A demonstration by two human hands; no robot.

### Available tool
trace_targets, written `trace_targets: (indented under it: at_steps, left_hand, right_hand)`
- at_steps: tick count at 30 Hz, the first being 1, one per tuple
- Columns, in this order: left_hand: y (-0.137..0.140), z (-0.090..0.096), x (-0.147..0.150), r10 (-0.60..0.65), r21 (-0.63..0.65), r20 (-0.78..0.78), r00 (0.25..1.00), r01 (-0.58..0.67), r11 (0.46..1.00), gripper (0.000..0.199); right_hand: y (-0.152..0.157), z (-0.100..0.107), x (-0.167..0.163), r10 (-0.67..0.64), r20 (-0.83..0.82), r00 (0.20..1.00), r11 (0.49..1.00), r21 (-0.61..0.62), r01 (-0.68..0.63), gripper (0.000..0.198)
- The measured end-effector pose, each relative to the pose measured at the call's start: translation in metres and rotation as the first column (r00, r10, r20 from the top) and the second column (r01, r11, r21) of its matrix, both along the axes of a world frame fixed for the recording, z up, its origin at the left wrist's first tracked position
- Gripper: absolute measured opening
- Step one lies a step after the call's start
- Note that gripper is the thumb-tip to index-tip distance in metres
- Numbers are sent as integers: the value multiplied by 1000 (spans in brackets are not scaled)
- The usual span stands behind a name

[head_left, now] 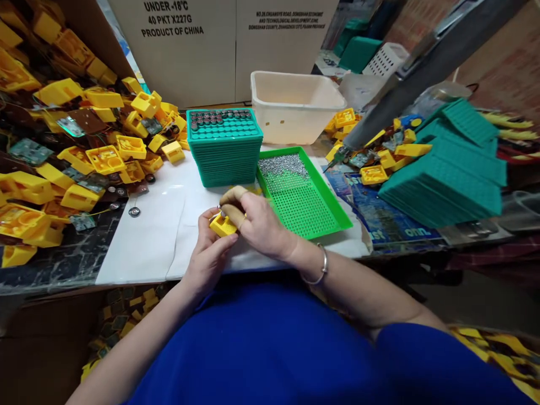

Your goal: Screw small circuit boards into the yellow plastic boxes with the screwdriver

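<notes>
My left hand (pixel 211 247) is closed around a small yellow plastic housing (pixel 223 226), held over the front of the white work surface. From the right, my right hand (pixel 261 222) reaches across it, with fingertips covered in tan finger cots pinched at the housing's upper edge. A small part seems to sit between those fingertips, but it is too hidden to name. Just beyond the hands stands a stack of teal trays (pixel 230 154), its top one partly filled with small round dark parts (pixel 206 119). Beside my right hand lies a green perforated tray (pixel 301 205) with many small screws (pixel 283 165).
Yellow housings with wires and circuit boards (pixel 105 160) heap up on the left. A screwdriver (pixel 343 152) hangs at the right, near more housings and stacked teal trays (pixel 447 169). A white bin (pixel 297 112) and a cardboard box (pixel 202 62) stand behind. A small round part (pixel 134 212) lies left.
</notes>
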State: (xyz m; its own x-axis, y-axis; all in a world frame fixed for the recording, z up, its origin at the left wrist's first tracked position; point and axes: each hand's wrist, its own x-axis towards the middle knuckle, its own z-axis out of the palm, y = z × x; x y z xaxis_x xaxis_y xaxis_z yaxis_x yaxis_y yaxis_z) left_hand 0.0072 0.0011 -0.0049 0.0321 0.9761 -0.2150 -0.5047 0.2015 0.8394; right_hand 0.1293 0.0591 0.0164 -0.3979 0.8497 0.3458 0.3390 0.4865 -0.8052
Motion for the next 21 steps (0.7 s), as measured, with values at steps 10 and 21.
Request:
trace_targets:
  at_steps: [10,21]
  left_hand:
    - [-1,-6,4,-19,39,-39,999,20,999,53]
    - [12,-3,-3,2,-98,4,1000,-2,995,17]
  right_hand:
    - [-3,-17,9,21,-13,1000,996,-89,-22,6]
    - [40,65,4,-297,210,932,904,377,203,15]
